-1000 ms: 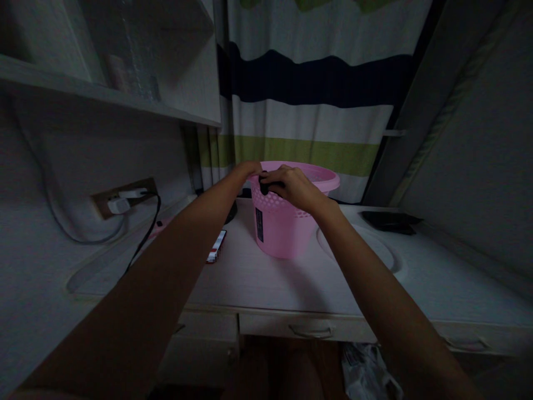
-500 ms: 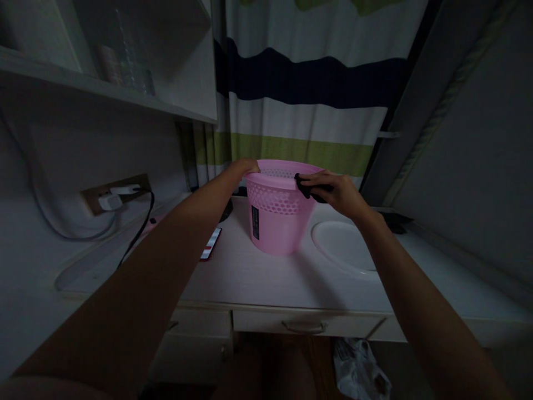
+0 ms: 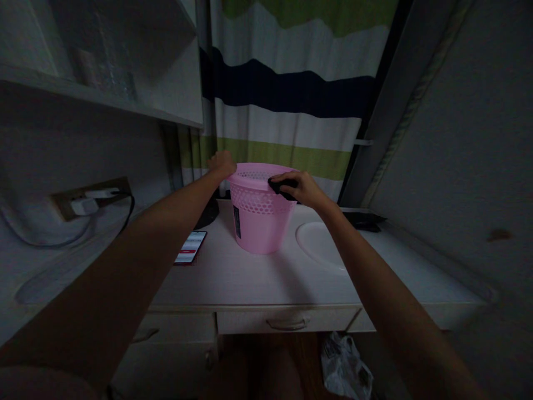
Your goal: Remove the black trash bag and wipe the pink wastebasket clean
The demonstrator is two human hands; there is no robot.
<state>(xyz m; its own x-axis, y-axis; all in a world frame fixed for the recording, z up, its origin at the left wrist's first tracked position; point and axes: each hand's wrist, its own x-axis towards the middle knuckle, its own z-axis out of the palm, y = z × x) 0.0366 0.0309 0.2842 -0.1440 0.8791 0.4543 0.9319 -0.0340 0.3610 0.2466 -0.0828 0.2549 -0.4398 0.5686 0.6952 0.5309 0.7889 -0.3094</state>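
A pink basket with a perforated upper band and a dark label stands upright on the white desk. On its left rim is my left hand, closed over the edge. My right hand grips a black cloth-like item and presses it against the outside of the rim at the front right. The fingertips of my left hand are partly hidden behind the rim.
A lit phone lies left of the basket, and a white oval plate or lid to its right. Black items sit at the back right. Plugs fill a wall socket; a plastic bag is below the desk.
The camera view has shifted, so basket and desk appear further left. My right hand with the black item stays at the front right of the rim; my left hand still holds the left rim.
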